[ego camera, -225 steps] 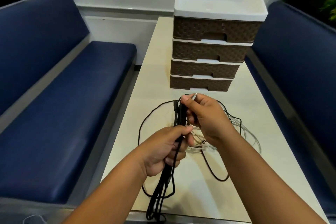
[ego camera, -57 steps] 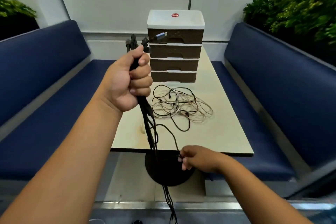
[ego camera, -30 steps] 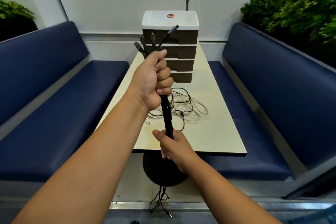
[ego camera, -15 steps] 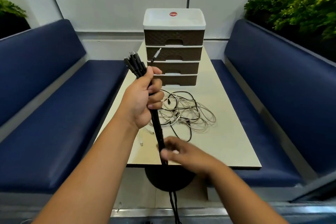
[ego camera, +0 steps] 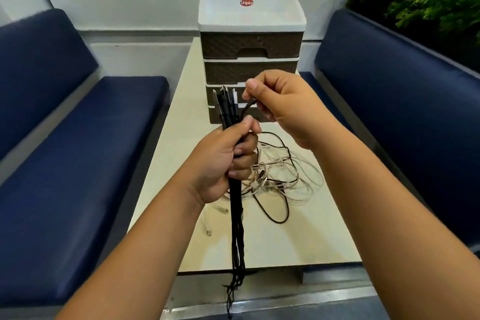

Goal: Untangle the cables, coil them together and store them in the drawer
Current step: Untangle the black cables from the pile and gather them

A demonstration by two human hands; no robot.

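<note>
While the left hand (ego camera: pixel 220 163) clamps the bundle of black cables (ego camera: pixel 235 205) in a closed fist, plugs upright above the thumb and loose lengths hanging past the near edge of the table (ego camera: pixel 298 241), the step in hand appears to be gathering the last black lead into that bundle. Keep the fist firm so the plug ends stay level. To its right, the right hand (ego camera: pixel 283 109) pinches one black cable end (ego camera: pixel 248 106) between thumb and curled fingers; bring it alongside the other plugs before coiling, and draw slack gently so it does not snag. The tangle of pale cables (ego camera: pixel 283 176) lies on the table behind the hands, with a black strand looped through it, not yet sorted. Further back stands the drawer unit (ego camera: pixel 250 52), all visible drawers closed. The hands cover its lower drawer fronts, the hanging cable tips blur below the table edge, and the plug types are hard to make out.
</note>
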